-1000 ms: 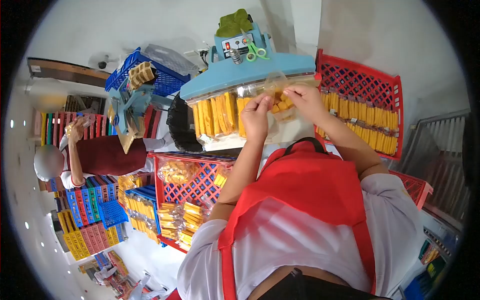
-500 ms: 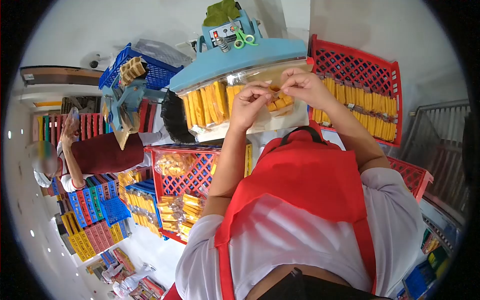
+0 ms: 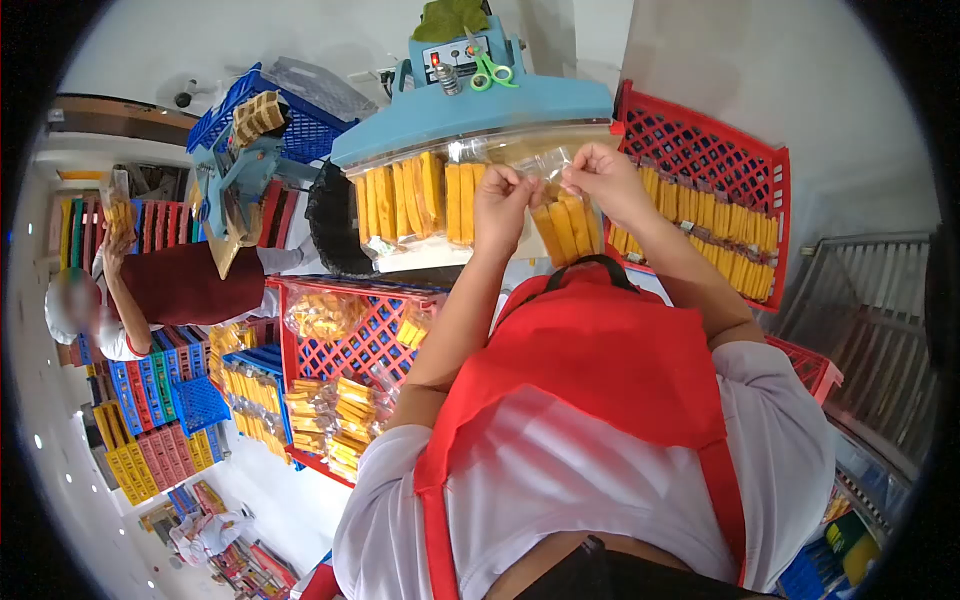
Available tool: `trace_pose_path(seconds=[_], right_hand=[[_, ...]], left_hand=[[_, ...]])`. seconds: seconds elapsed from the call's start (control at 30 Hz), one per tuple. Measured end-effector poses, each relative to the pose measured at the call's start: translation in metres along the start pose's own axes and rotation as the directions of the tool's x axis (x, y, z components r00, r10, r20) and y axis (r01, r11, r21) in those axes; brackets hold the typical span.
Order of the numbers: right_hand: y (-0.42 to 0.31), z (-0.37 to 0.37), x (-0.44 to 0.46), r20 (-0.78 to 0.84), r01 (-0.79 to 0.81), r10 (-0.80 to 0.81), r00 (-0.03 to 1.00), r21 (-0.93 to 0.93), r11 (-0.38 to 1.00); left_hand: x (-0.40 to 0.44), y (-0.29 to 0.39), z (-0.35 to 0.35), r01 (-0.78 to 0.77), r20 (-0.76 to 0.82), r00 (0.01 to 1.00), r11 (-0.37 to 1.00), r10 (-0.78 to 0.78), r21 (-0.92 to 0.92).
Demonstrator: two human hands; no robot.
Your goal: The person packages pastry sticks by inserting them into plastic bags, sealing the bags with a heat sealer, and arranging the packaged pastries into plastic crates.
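Observation:
Between my hands hangs a clear plastic bag (image 3: 566, 226) of yellow sticks, its top edge pinched on both sides. My left hand (image 3: 500, 205) grips the left corner, and my right hand (image 3: 608, 180) grips the right one. Behind it stands a light-blue sealing machine (image 3: 480, 112) with green-handled scissors (image 3: 491, 74) on top. More bags of yellow sticks (image 3: 400, 198) lie side by side along the machine's front, to the left of my hands. What the sticks are made of I cannot tell.
At the right a red crate (image 3: 700, 130) holds rows of bagged yellow sticks. Another red crate (image 3: 350, 350) with bags stands lower left. A co-worker in a dark red apron (image 3: 180, 283) holds a bag at the far left, near a second blue machine (image 3: 235, 190).
The bag in my hands has come away from the machine towards me and now hangs with its sticks upright. My hands have spread slightly apart. The co-worker's bag now shows yellow contents.

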State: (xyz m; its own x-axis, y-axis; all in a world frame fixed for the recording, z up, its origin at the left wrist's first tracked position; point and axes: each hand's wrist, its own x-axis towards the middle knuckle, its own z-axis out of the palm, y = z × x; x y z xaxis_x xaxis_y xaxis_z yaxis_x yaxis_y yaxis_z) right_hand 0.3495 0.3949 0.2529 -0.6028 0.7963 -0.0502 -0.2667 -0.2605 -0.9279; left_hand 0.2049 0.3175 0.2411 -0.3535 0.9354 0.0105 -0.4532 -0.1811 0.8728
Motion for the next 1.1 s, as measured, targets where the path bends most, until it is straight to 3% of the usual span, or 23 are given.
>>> trace_pose_path(seconds=[0.07,0.1,0.17,0.2,0.23,0.27,0.3,0.37,0.5,0.57,0.7,0.77,0.8,0.87,0.97,1.1], right_hand=[[0.001,0.000,0.000,0.010,0.013,-0.012,1.000,-0.069,0.998],[0.000,0.000,-0.001,0.009,0.013,-0.012,1.000,-0.070,0.997],[-0.002,0.001,-0.004,0.045,-0.011,0.014,0.999,-0.072,0.997],[-0.005,0.004,-0.006,0.042,-0.013,0.016,0.999,-0.070,0.997],[-0.010,0.007,-0.008,0.068,0.074,-0.061,0.996,-0.214,0.974],[-0.014,0.010,-0.009,0.106,0.163,-0.134,0.985,-0.351,0.922],[-0.010,0.005,-0.006,0.104,0.164,-0.135,0.985,-0.350,0.922],[0.000,-0.008,0.003,0.126,0.058,-0.001,0.992,-0.450,0.891],[0.007,-0.014,0.008,0.096,-0.021,0.077,0.992,-0.488,0.872],[0.006,-0.013,0.008,0.047,-0.019,0.036,0.998,-0.323,0.946],[0.001,-0.016,0.007,0.058,-0.025,0.048,0.997,-0.339,0.940],[0.001,-0.010,0.001,0.012,0.022,-0.020,1.000,-0.212,0.977],[0.004,-0.014,0.001,0.013,0.021,-0.019,1.000,-0.213,0.977],[0.010,-0.024,0.002,0.209,0.025,0.079,0.975,-0.451,0.892],[0.006,-0.027,0.000,0.085,-0.060,0.120,0.989,-0.512,0.857],[0.011,-0.032,0.001,0.074,-0.155,0.198,0.977,-0.383,0.911]], left_hand=[[0.000,0.003,-0.002,-0.009,0.043,0.999,0.951,-0.005,0.309],[0.000,0.006,-0.002,-0.009,0.043,0.999,0.951,-0.005,0.308],[-0.001,0.013,-0.004,-0.140,0.199,0.980,0.712,0.000,0.688],[0.003,0.015,-0.008,-0.137,0.200,0.980,0.712,-0.004,0.689],[0.010,0.017,-0.011,-0.324,0.370,0.928,0.597,0.048,0.734],[0.011,0.018,-0.010,-0.415,0.455,0.888,0.530,0.060,0.740],[0.011,0.020,-0.009,-0.505,0.537,0.841,0.461,0.071,0.730],[0.005,0.020,-0.003,-0.017,0.192,0.967,0.709,-0.168,0.705],[0.009,0.020,-0.002,-0.021,0.157,0.976,0.661,-0.148,0.750],[0.010,0.017,-0.003,0.026,0.213,0.961,0.821,-0.179,0.571],[0.010,0.016,-0.006,0.050,0.196,0.954,0.762,-0.229,0.646],[0.011,0.012,-0.009,0.137,0.143,0.954,0.809,-0.262,0.571],[0.011,0.012,-0.009,0.137,0.142,0.955,0.810,-0.261,0.570],[0.011,0.013,-0.009,0.003,0.202,0.960,0.726,-0.195,0.687],[0.015,0.007,-0.006,-0.109,0.257,0.958,0.673,-0.124,0.731],[0.021,-0.002,-0.006,0.032,0.194,0.964,0.805,-0.181,0.592]])
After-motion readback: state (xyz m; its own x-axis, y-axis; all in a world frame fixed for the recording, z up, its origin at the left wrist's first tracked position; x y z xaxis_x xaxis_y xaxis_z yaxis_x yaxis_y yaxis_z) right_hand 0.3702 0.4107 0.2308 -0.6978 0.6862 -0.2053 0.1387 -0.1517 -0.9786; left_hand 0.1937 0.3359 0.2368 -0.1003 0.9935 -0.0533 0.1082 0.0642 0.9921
